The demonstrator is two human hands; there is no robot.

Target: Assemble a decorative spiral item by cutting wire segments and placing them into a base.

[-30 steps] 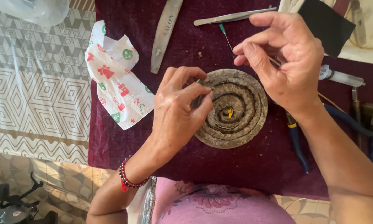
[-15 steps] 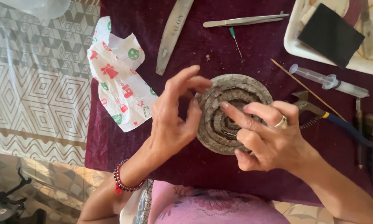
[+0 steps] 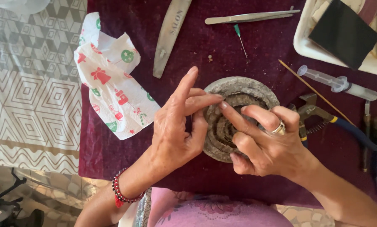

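Disc: a round grey-brown ridged stone disc (image 3: pixel 243 90) with ring-shaped grooves lies near the middle of the dark maroon cloth (image 3: pixel 125 159), partly covered by both hands.
Left hand: the left hand (image 3: pixel 178 130) rests against the disc's left edge, index finger raised and spread away, middle finger and thumb reaching onto the rim; a red-and-black bead bracelet (image 3: pixel 120 194) circles the wrist.
Right hand: the right hand (image 3: pixel 266 143), wearing a ring, lies over the disc's right and near part, index finger stretched flat across the grooves, the other fingers curled; whether it pinches anything cannot be told.
Left of the disc: a crumpled white paper napkin with red and green festive prints (image 3: pixel 113 86).
Far side: a long grey nail file (image 3: pixel 169 35), metal tweezers (image 3: pixel 251 17), a green-hubbed needle (image 3: pixel 240 39).
Right side: a clear plastic syringe (image 3: pixel 337 83), a thin wooden stick (image 3: pixel 310 90), blue-handled pliers (image 3: pixel 323 115).
Far right corner: a white tray (image 3: pixel 306 46) holding a black square block (image 3: pixel 344 31).
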